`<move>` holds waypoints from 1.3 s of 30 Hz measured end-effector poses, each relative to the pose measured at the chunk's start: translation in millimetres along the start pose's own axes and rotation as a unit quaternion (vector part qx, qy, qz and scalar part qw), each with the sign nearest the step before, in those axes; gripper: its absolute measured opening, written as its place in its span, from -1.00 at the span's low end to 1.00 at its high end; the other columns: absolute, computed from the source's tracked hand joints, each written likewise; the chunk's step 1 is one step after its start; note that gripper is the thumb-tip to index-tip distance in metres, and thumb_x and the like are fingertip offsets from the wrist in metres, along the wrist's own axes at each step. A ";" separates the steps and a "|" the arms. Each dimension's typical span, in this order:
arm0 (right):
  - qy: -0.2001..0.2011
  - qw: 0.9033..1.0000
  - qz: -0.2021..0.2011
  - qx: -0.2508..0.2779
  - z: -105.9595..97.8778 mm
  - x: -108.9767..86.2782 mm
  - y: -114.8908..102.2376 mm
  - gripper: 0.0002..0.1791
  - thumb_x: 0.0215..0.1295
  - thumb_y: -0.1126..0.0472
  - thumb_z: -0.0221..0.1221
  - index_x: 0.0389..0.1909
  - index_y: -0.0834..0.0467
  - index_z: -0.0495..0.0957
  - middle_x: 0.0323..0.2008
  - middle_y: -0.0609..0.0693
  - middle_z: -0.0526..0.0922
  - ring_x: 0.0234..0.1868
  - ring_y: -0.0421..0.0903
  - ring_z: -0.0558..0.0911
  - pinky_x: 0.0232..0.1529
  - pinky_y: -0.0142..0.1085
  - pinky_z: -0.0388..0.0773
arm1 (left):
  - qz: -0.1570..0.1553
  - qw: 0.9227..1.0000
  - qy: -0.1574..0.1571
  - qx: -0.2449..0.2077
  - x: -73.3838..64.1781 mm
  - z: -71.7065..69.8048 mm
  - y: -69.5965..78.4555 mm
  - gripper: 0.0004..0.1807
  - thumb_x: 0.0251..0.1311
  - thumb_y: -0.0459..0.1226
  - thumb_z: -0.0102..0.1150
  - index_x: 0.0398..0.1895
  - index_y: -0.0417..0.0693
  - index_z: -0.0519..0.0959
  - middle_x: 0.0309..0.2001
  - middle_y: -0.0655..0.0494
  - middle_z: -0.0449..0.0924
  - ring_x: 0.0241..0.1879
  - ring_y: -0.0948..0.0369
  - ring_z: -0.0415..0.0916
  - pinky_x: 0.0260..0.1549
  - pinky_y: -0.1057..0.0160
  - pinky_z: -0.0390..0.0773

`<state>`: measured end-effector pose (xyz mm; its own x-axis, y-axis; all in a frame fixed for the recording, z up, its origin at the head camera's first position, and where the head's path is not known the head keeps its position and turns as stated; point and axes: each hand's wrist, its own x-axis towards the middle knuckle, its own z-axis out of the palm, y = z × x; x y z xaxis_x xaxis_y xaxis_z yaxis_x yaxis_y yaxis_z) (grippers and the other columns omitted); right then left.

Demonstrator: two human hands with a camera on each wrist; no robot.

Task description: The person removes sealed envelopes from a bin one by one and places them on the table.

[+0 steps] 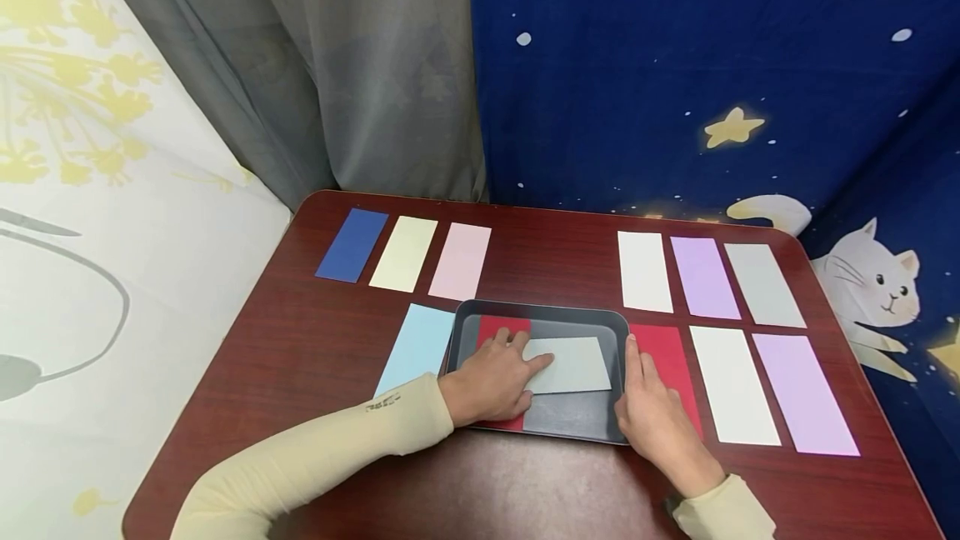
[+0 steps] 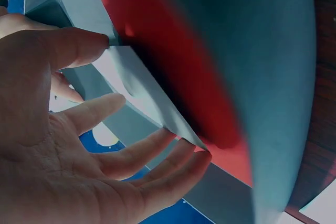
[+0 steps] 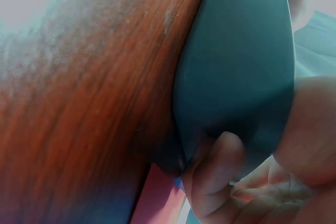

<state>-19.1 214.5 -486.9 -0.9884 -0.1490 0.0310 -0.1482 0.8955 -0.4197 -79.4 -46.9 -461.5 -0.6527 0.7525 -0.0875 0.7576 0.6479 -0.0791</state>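
A dark grey tray (image 1: 566,419) sits on the table, with a red card (image 1: 498,327) flat in its left part. My left hand (image 1: 491,375) reaches in over the tray's left side and holds a pale grey card (image 1: 579,365) by its edges. In the left wrist view the thumb meets one end of this card (image 2: 144,90) and the fingertips meet the other. Its narrow edge stands over the red card there. My right hand (image 1: 654,413) grips the tray's right wall; in the right wrist view its fingers (image 3: 223,161) curl beneath the tray's corner.
Left of the tray lie blue (image 1: 352,246), cream (image 1: 403,254), pink (image 1: 461,262) and light blue (image 1: 416,348) cards. To the right are another red card (image 1: 663,357) against the tray's side, white (image 1: 645,272) and lilac (image 1: 705,277) cards, and a grey card (image 1: 765,284).
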 end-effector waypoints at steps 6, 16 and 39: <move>-0.001 1.000 0.002 -0.002 0.0 0.2 -0.7 -0.01 0.22 0.51 0.30 0.63 0.56 0.04 0.14 0.45 0.49 -0.60 -0.03 0.40 -0.56 -0.15 0.46 | 0.001 1.000 0.014 0.005 -3.3 -1.0 -2.3 -0.40 0.47 0.02 0.26 0.54 0.19 0.60 0.26 -0.17 0.57 0.04 -0.04 0.60 -0.10 0.16 0.73; 0.004 1.000 0.002 -0.003 -0.4 -0.4 -0.4 -0.02 0.22 0.50 0.29 0.63 0.56 0.06 0.20 0.47 0.49 -0.58 0.01 0.44 -0.53 -0.09 0.50 | -0.002 0.999 0.053 -0.006 -12.1 -8.0 -7.1 -0.43 0.45 -0.02 0.28 0.50 0.15 0.63 0.28 -0.25 0.56 0.07 -0.14 0.61 -0.12 0.06 0.73; 0.002 1.000 0.006 0.000 0.2 -0.3 -0.9 -0.02 0.23 0.50 0.29 0.63 0.55 0.05 0.23 0.48 0.48 -0.53 0.06 0.49 -0.49 -0.04 0.55 | -0.020 0.993 0.112 -0.011 -35.4 -15.0 -19.5 -0.42 0.40 0.01 0.34 0.45 0.10 0.66 0.25 -0.26 0.58 0.13 -0.18 0.59 -0.13 0.02 0.75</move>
<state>-18.6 213.7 -486.8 -0.9902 -0.1365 0.0288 -0.1359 0.8976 -0.4193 -71.0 -84.4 -442.0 -0.6669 0.7320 0.1396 0.7327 0.6782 -0.0563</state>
